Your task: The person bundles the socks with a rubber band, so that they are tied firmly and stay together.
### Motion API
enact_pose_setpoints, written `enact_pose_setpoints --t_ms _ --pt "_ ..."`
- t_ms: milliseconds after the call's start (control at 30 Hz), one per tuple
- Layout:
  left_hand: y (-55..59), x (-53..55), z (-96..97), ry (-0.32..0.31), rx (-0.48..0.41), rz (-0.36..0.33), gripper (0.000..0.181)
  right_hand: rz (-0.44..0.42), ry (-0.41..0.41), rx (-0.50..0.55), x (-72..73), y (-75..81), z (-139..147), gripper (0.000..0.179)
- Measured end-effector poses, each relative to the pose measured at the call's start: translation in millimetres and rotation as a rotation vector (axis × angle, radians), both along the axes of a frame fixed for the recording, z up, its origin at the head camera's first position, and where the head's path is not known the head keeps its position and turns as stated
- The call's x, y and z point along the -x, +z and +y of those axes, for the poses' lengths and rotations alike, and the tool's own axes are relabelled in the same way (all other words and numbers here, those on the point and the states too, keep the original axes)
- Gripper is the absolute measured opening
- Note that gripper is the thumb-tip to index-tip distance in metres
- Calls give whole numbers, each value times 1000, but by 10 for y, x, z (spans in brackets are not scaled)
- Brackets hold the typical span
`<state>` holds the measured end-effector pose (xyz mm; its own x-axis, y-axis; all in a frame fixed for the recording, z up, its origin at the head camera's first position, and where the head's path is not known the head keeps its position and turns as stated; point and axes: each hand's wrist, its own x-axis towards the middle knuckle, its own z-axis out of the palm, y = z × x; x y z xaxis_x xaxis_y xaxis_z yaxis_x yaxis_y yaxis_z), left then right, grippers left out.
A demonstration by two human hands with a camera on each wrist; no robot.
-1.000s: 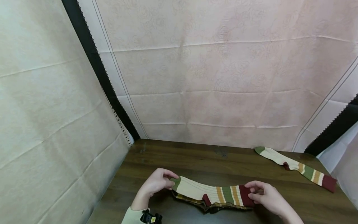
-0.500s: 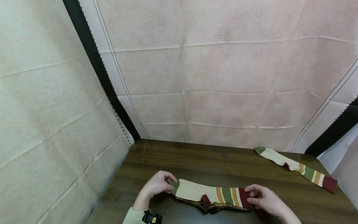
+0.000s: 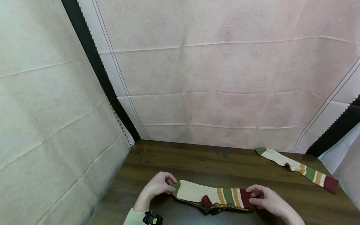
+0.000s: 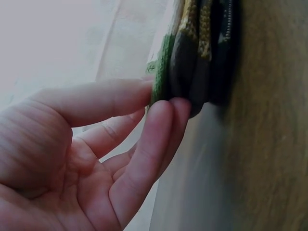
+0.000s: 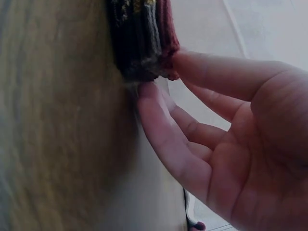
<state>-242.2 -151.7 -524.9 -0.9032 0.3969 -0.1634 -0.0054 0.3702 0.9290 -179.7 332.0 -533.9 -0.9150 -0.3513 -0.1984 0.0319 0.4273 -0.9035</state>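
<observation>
A stack of socks point(image 3: 212, 197) lay lengthwise on the near edge of a table point(image 3: 197, 161), toe end to the left, cuff end to the right. The left hand point(image 3: 157, 186) touched the toe end and the right hand point(image 3: 264, 200) touched the cuff end. A single sock point(image 3: 295, 165) lay well apart at the far right corner, angled toward the right edge. A cloth backdrop point(image 3: 219, 78) hung behind the table, and a second cloth panel point(image 3: 47, 109) stood to its left.

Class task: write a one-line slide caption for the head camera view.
Both hands, left hand and right hand, pinch stacked striped socks on the wooden table.
</observation>
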Motion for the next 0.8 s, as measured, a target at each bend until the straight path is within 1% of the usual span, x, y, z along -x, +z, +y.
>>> enact_pose_setpoints --t_ms 133,233,333,400,500,600,800 --pt "28 3 -27 21 3 -2 22 -4 31 7 24 13 41 35" --pt "49 6 -38 33 2 8 21 -3 28 7 47 9 83 35" --pt "68 16 -46 42 -10 20 22 24 6 -3 77 15 143 35" --pt "76 22 -54 50 -19 29 23 32 -33 -1 112 22 196 37" --pt "85 31 -69 64 -18 37 26 37 -116 0 190 27 273 40" --pt "91 37 -80 76 -9 45 26 58 -204 -31 285 9 349 41" --pt "100 46 -75 90 -6 71 27 181 -323 -126 444 -30 516 41"
